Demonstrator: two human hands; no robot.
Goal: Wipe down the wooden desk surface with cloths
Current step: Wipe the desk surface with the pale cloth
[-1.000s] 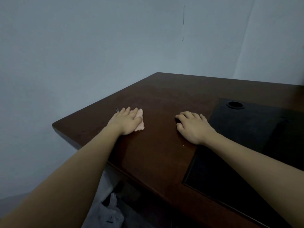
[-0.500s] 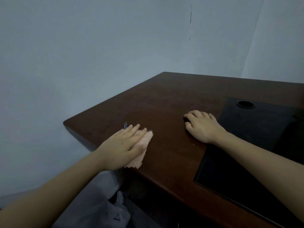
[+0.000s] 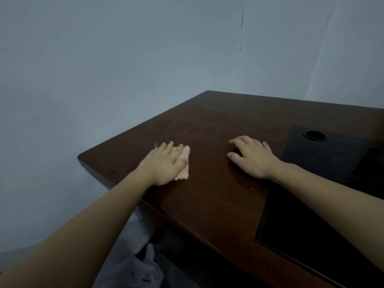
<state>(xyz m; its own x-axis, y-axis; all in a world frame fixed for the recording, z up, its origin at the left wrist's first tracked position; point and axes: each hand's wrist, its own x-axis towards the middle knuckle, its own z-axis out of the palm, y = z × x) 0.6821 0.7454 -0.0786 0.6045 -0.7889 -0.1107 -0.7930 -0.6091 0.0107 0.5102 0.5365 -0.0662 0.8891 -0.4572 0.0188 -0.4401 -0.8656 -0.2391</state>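
Head view, the only one. The left hand lies flat on a pink cloth, fingers straight and close together, pressing it to the counter. The cloth sits near the counter's 9 o'clock corner; most of it is hidden under the palm, and only a strip shows along the hand's 3 o'clock side, with a bit between the fingertips. At 11 o'clock from the fingertips a small dark speck rests on the wood, too small to make out.

The right hand rests on the bare wood at 3 o'clock from the left one, well apart from it, fingers bent at the knuckles with the tips on the surface, holding nothing. Whether anything lies under its palm cannot be told.

A dark inset panel covers the counter's 3 o'clock part and is cut off by the frame edge. It has one round hole near its far corner.

Below the counter's near edge, at 6 o'clock, a pale plastic bag lies in shadow, partly hidden by the left forearm.

Count: two hands, one cloth, one panel, one hole, one bag.
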